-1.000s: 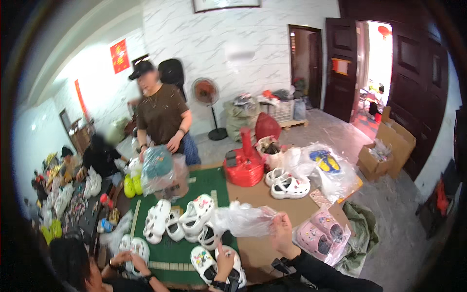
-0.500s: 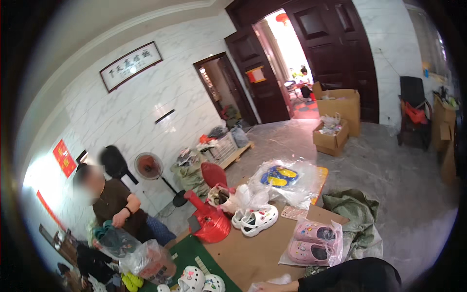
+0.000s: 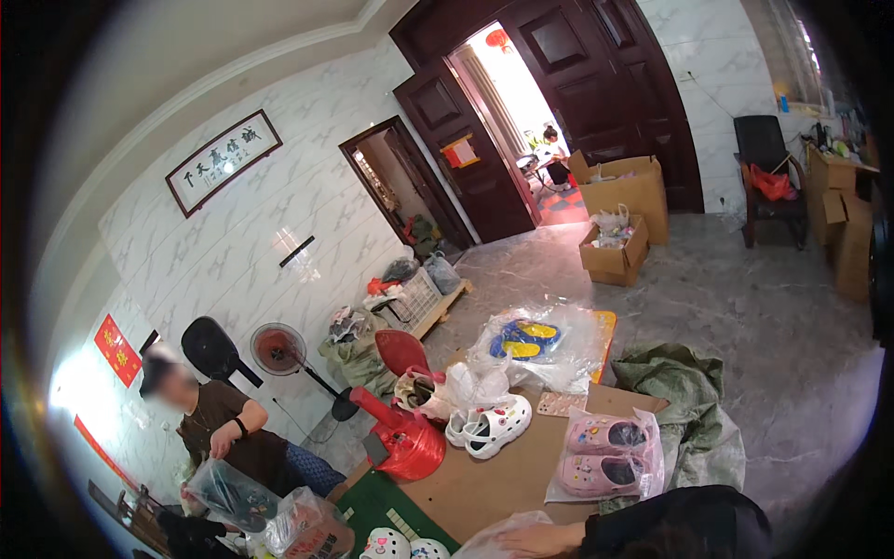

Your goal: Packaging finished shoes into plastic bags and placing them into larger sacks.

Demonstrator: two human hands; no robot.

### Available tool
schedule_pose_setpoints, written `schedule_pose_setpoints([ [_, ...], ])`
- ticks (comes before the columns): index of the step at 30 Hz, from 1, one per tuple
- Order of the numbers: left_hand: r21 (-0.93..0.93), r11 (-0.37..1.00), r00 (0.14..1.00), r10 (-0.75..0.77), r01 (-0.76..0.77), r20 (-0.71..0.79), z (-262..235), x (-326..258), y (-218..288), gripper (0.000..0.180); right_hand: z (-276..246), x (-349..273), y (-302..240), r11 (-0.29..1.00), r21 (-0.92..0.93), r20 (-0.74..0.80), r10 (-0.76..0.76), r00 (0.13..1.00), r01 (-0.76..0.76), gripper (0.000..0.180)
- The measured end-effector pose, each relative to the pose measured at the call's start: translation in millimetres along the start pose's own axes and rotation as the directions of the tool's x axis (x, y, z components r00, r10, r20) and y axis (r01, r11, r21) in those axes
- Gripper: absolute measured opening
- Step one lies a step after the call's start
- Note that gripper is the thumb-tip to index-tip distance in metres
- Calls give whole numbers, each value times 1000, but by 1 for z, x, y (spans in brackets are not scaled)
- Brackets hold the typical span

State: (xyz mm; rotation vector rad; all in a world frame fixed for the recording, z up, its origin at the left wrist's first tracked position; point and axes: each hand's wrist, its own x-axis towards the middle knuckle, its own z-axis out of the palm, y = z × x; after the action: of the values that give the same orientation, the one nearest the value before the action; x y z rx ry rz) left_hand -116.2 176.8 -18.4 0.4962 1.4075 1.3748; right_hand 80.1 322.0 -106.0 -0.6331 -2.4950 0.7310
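My right hand shows at the bottom edge, coming out of a dark sleeve. Its fingers lie on a crumpled clear plastic bag over the brown cardboard sheet. My left hand is out of the picture. Closest to the hand are a pair of pink clogs in a clear bag and a loose pair of white clogs. More white clogs lie on a green mat at the lower edge.
A red plastic container stands by the cardboard. Blue and yellow clogs in a bag lie further off, green cloth to the right. A seated person at left handles a bag. Cardboard boxes, a fan and a chair stand around.
The view has swung up and to the right, away from the mat and my hands. My left hand has dropped out of view; only my right hand and part of the bag remain.
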Motion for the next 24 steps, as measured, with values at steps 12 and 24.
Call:
schedule_pose_setpoints([
  [12,11,999,998,-51,52,-48,-15,-9,6,31,-5,-15,4,866,-366,-55,345,937,-341,25],
  [24,931,19,843,431,-364,321,12,20,24,26,-53,3,27,498,850,-72,435,898,-173,49],
])
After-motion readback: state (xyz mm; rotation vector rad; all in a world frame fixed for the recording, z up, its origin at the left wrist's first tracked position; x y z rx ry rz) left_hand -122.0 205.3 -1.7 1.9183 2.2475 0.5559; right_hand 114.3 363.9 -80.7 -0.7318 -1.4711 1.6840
